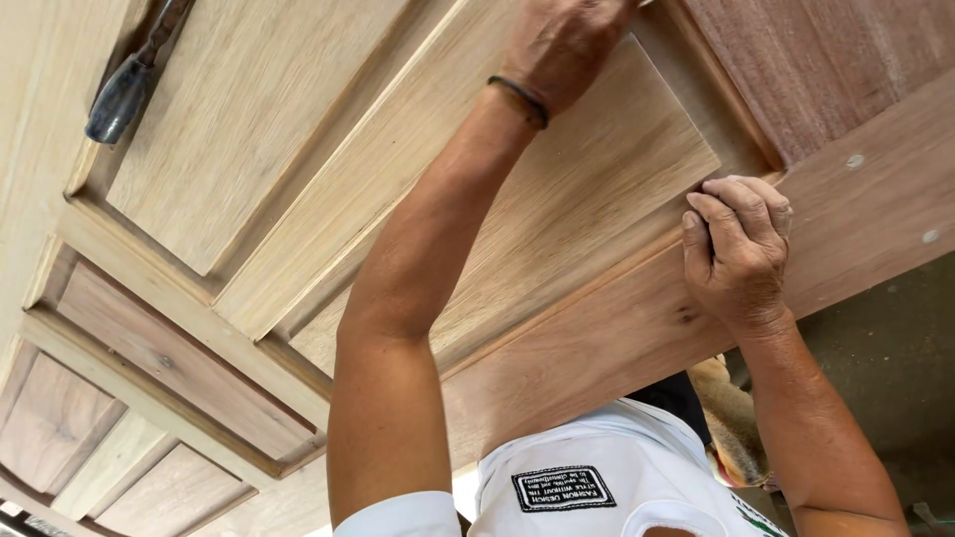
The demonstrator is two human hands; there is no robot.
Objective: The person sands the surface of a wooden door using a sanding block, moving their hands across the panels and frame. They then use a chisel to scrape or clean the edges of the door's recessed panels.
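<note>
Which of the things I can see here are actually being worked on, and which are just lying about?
In use:
- pale raised wooden panel of the door, under the left hand
- brown wooden door rail, at whose panel corner the right hand presses

Lying about:
- dark-handled tool resting on the door's upper panel
- darker recessed wooden panels, untouched

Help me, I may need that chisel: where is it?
The chisel lies at the head view's upper left, on the wooden door, far from both hands.
</note>
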